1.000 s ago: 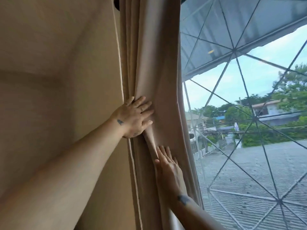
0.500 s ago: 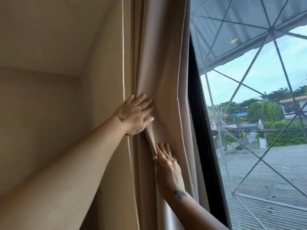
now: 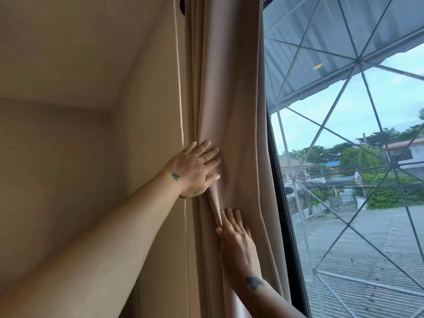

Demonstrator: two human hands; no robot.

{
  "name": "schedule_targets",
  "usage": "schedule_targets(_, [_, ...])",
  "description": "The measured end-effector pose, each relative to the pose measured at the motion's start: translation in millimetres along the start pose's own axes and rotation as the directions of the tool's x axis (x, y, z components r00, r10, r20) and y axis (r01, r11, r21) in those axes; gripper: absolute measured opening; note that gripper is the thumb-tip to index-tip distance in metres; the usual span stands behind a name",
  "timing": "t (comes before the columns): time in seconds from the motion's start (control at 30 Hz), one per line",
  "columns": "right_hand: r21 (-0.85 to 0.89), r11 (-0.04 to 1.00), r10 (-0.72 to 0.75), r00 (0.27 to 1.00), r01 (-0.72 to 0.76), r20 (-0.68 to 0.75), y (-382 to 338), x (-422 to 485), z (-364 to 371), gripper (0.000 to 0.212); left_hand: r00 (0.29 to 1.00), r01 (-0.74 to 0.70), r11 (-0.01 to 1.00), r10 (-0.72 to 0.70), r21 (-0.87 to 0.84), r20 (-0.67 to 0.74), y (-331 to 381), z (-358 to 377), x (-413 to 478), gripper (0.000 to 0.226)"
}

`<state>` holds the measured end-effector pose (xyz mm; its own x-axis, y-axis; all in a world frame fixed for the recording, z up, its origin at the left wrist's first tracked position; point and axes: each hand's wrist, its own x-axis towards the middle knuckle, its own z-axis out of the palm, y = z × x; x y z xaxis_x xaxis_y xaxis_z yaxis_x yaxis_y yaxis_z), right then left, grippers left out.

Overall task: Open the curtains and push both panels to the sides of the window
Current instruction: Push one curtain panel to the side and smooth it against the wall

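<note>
A beige curtain panel (image 3: 231, 92) hangs bunched in folds at the left edge of the window (image 3: 358, 157). My left hand (image 3: 196, 168) lies flat on the gathered fabric at mid height, fingers spread and pointing right. My right hand (image 3: 236, 244) presses flat on the folds just below it, fingers pointing up. Neither hand grips the cloth. The second panel is out of view.
A beige wall (image 3: 80, 157) with a thin white cable (image 3: 180, 99) running down it stands left of the curtain. The black window frame (image 3: 282, 203) borders the curtain's right side. Outside are a metal grille, a corrugated roof and houses.
The view has shifted so the curtain sits further right and the black frame shows beside it. Both hands stay flat on the folds in almost the same places.
</note>
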<state>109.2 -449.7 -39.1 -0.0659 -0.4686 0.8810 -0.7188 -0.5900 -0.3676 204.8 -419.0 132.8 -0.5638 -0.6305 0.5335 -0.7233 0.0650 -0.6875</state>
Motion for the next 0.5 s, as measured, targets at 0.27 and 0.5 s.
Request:
schedule_targets(0.27, [-0.252, 0.968, -0.005, 0.998, -0.011, -0.065, 17.5, -2.8, -23.2, 0.059, 0.998, -0.016, 0.999, 0.019, 0.049, -0.056, 4.8, -32.7, 12.6, 0.058])
schedule_targets(0.5, [-0.327, 0.944, -0.024, 0.984, -0.036, -0.179, 24.5, 3.1, -64.5, 0.075, 0.991, 0.089, 0.991, -0.079, 0.100, -0.105, -2.2, -76.1, 55.1, 0.061])
